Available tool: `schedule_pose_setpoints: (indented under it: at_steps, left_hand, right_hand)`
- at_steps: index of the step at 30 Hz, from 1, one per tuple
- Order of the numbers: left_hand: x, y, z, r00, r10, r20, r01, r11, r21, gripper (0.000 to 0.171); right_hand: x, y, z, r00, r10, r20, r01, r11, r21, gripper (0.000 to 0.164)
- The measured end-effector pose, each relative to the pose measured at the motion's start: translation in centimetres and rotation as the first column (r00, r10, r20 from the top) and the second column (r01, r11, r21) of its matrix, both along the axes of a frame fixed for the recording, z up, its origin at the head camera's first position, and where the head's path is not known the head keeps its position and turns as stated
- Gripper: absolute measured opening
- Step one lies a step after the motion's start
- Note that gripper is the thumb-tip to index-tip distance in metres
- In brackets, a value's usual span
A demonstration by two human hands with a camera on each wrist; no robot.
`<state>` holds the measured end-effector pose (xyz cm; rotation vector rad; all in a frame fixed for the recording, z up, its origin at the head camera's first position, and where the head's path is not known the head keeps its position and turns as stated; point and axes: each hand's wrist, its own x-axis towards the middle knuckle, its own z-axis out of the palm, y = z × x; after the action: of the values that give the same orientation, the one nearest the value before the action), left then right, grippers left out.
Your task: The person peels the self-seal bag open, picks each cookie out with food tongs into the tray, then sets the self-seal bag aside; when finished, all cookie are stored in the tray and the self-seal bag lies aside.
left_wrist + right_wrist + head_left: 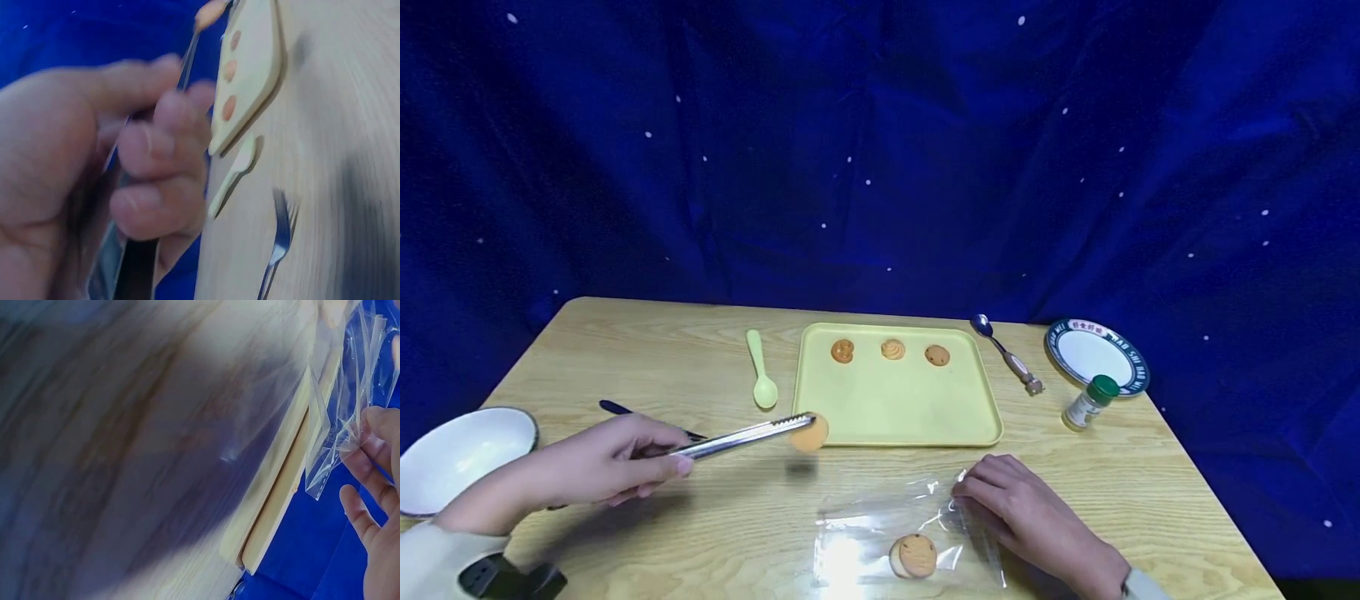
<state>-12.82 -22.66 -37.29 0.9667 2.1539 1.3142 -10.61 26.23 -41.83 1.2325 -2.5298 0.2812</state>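
My left hand [617, 458] grips metal tongs [745, 435], their tips pinching a round cookie [808, 434] over the table just off the tray's front left corner. In the left wrist view, the fingers [153, 147] curl round the tongs. My right hand [1026, 517] pinches the edge of a clear plastic bag [857, 529], which lies on the table with overlapping cookies [916, 556] in it. Thumb and fingers meet on the crinkled film [350, 425] in the right wrist view. A pale yellow tray [910, 408] bears a pretzel-shaped cookie [842, 351], a swirled one [892, 349] and a speckled one [937, 355].
Left of the tray lies a pale green spoon [760, 371]; a fork [281, 231] is nearer the left hand. A white bowl [467, 458] stands far left. On the right are a metal spoon [1007, 354], a green-capped shaker [1090, 403] and a rimmed plate [1093, 354].
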Motion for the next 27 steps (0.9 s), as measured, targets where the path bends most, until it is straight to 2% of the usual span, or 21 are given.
schedule_pose_setpoints:
  at_steps: [2, 5, 8, 10, 12, 15, 17, 18, 20, 22, 23, 25, 27]
  left_hand:
    - [-0.6, 0.8, 0.0, 0.993, 0.068, -0.095, -0.074, 0.996, -0.057, 0.022]
    - [-1.4, 2.8, 0.0, 0.957, 0.147, -0.249, -0.193, 0.966, -0.173, 0.028]
    - [-2.3, 5.0, 0.0, 0.900, 0.190, -0.392, -0.312, 0.909, -0.275, 0.030]
    - [-2.8, 6.3, 0.0, 0.850, 0.201, -0.488, -0.389, 0.863, -0.322, 0.028]
    - [-3.2, 7.4, -0.3, 0.789, 0.191, -0.584, -0.454, 0.821, -0.344, 0.024]
    - [-3.3, 8.4, -1.0, 0.666, 0.131, -0.734, -0.543, 0.760, -0.357, 0.020]
    - [-3.3, 8.7, -1.6, 0.583, 0.074, -0.809, -0.582, 0.732, -0.353, 0.018]
    - [-3.2, 8.8, -1.8, 0.550, 0.051, -0.834, -0.598, 0.721, -0.350, 0.017]
    - [-3.1, 9.0, -2.2, 0.495, 0.012, -0.869, -0.620, 0.706, -0.343, 0.016]
    - [-3.0, 9.1, -2.4, 0.483, -0.002, -0.876, -0.625, 0.700, -0.346, 0.016]
    - [-2.9, 9.1, -2.4, 0.490, -0.002, -0.871, -0.622, 0.700, -0.351, 0.016]
    - [-2.8, 9.1, -2.3, 0.524, 0.003, -0.852, -0.608, 0.702, -0.371, 0.016]
    - [-2.6, 9.1, -2.2, 0.571, 0.019, -0.821, -0.584, 0.712, -0.390, 0.017]
  right_hand:
    - [0.0, 0.1, 0.0, 1.000, 0.000, -0.002, 0.000, 1.000, 0.003, 0.018]
    - [0.1, 0.3, -0.1, 1.000, -0.003, 0.000, 0.003, 1.000, 0.007, 0.020]
    - [0.3, 0.4, 0.0, 1.000, -0.013, 0.007, 0.013, 1.000, 0.010, 0.022]
    - [0.3, 0.5, 0.0, 1.000, -0.015, 0.011, 0.015, 1.000, 0.010, 0.023]
    - [0.4, 0.5, 0.0, 1.000, -0.016, 0.012, 0.016, 1.000, 0.010, 0.023]
    - [0.3, 0.5, 0.0, 1.000, -0.010, 0.012, 0.010, 1.000, 0.006, 0.023]
    - [0.3, 0.4, 0.0, 1.000, -0.009, 0.013, 0.009, 1.000, 0.009, 0.022]
    - [0.3, 0.4, 0.0, 1.000, -0.006, 0.013, 0.006, 1.000, 0.009, 0.021]
    - [0.2, 0.4, 0.0, 1.000, -0.007, 0.012, 0.007, 1.000, 0.013, 0.021]
    - [0.2, 0.4, 0.0, 1.000, -0.003, 0.008, 0.003, 1.000, 0.015, 0.020]
    - [0.2, 0.4, 0.0, 1.000, -0.005, 0.007, 0.005, 1.000, 0.018, 0.020]
    - [0.2, 0.4, 0.0, 1.000, -0.013, 0.010, 0.012, 1.000, 0.027, 0.019]
    - [0.2, 0.4, 0.0, 1.000, -0.007, 0.008, 0.007, 1.000, 0.021, 0.018]
